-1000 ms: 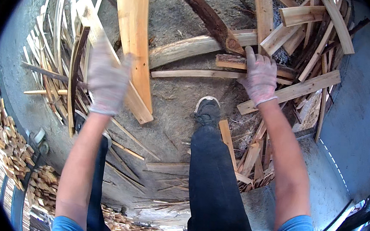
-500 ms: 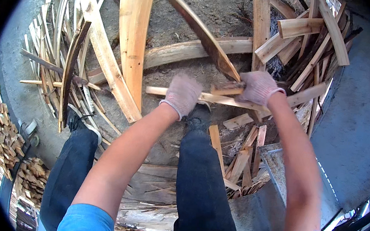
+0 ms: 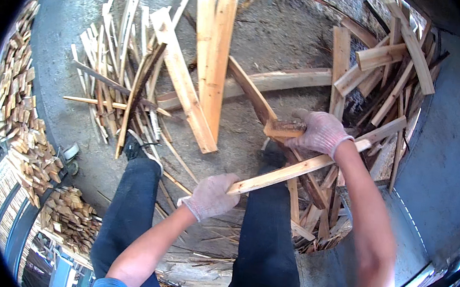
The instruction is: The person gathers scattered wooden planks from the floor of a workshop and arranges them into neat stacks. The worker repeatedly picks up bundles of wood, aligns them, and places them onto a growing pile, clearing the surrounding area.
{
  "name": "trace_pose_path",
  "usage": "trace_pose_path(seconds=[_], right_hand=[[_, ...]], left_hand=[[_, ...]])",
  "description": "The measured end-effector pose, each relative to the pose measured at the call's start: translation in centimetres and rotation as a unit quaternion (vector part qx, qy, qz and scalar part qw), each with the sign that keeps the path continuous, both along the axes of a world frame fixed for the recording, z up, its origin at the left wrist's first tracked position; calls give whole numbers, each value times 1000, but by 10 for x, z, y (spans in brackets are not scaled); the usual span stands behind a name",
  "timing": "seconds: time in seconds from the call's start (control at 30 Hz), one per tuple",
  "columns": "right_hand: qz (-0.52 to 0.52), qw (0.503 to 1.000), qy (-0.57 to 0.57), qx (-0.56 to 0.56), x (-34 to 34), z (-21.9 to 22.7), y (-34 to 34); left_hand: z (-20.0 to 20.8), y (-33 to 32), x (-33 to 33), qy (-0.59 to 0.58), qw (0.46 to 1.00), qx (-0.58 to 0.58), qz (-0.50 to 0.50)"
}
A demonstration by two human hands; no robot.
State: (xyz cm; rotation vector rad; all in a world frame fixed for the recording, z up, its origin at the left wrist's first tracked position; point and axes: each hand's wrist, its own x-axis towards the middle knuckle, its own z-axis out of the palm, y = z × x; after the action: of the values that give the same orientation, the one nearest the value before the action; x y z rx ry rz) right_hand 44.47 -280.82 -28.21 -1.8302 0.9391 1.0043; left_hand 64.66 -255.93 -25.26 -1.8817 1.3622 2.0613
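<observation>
Both my hands wear pale knitted gloves. My left hand (image 3: 214,195) is closed around the near end of a long pale wooden slat (image 3: 285,174), which slants up to the right and passes below my right wrist. My right hand (image 3: 320,131) grips a short wood offcut (image 3: 284,129) with a rough, dark edge. Against that offcut lies a dark bark-edged board (image 3: 251,90); its lower part runs behind my hand and the slat, so I cannot make out whether my fingers hold it too.
Left of centre, thin strips (image 3: 111,69) lie heaped beside two wide planks (image 3: 216,58). A jumbled pile of offcuts (image 3: 382,58) stands at the far right, next to a grey metal surface (image 3: 445,127). Stacked short wood (image 3: 23,138) lines the left side. My shoes are among the wood.
My left hand has drawn the slat's near end down towards me, so it now slants. The bark-edged board has dropped lower beside my right hand. The whole view has shifted.
</observation>
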Motion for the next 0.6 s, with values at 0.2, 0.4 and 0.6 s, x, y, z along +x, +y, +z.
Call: trace_pose_path(seconds=[0.2, 0.4, 0.6], right_hand=[[-11, 993, 67, -99, 64, -75, 40], [-17, 971, 93, -219, 75, -121, 79], [-8, 966, 52, -253, 63, -86, 53]], left_hand=[[-5, 68, 14, -11, 993, 80, 86], [7, 96, 27, -41, 985, 137, 94], [25, 94, 61, -44, 993, 91, 58]])
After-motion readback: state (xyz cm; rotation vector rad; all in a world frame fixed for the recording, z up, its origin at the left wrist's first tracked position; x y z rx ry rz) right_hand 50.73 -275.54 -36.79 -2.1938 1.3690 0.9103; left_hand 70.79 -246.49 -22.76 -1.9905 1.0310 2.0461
